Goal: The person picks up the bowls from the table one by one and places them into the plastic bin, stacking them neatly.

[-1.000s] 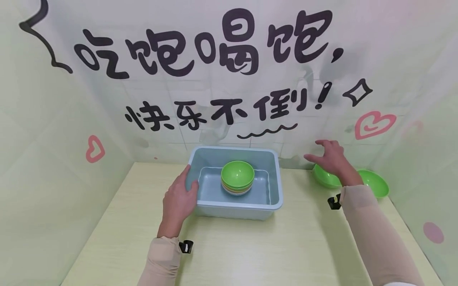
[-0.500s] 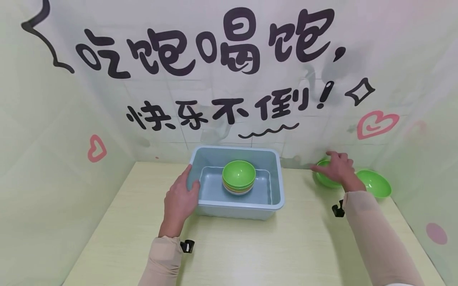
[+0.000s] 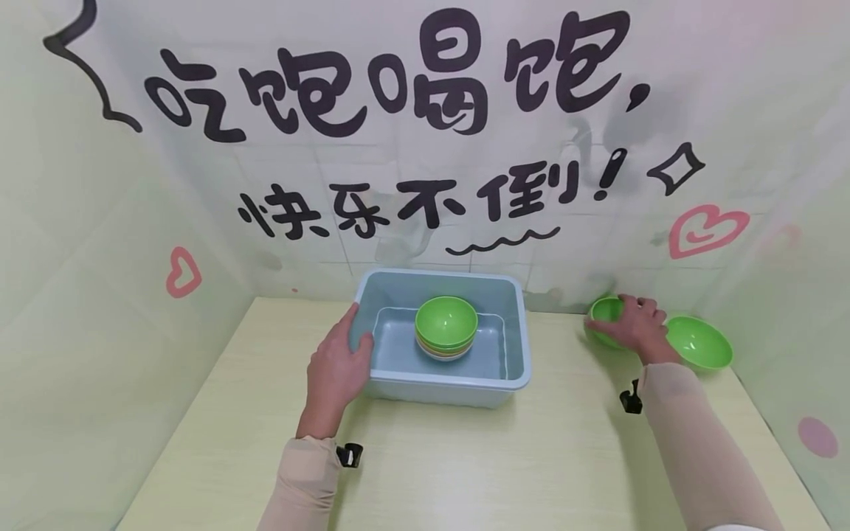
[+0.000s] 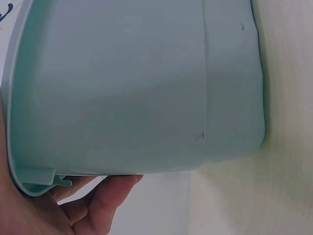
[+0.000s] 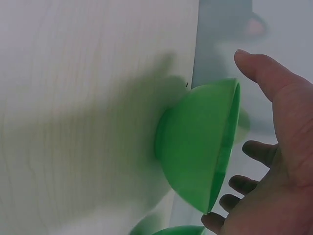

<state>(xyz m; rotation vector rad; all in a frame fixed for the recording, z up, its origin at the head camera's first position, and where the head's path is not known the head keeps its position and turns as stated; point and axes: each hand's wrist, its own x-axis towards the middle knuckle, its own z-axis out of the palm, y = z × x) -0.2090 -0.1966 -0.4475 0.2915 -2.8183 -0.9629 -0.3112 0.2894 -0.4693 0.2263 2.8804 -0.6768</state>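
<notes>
My left hand [image 3: 341,361] grips the left rim of a pale blue plastic tub [image 3: 451,385], thumb inside and fingers [image 4: 100,200] curled under the lip outside. A stack of bowls [image 3: 446,326] with a green one on top sits in the tub. To the right, my right hand [image 3: 636,326] is over a small green bowl [image 3: 604,310] by the back wall. In the right wrist view this bowl [image 5: 195,147] lies between the straight thumb and spread fingers of the hand [image 5: 281,137], with a gap at the thumb.
A second, wider green bowl [image 3: 700,343] sits just right of my right hand near the side wall. The pale wooden tabletop [image 3: 465,457] is boxed in by decorated walls at the back and both sides.
My right hand has dropped from above the table down onto the small green bowl. The left hand and the tub have stayed put.
</notes>
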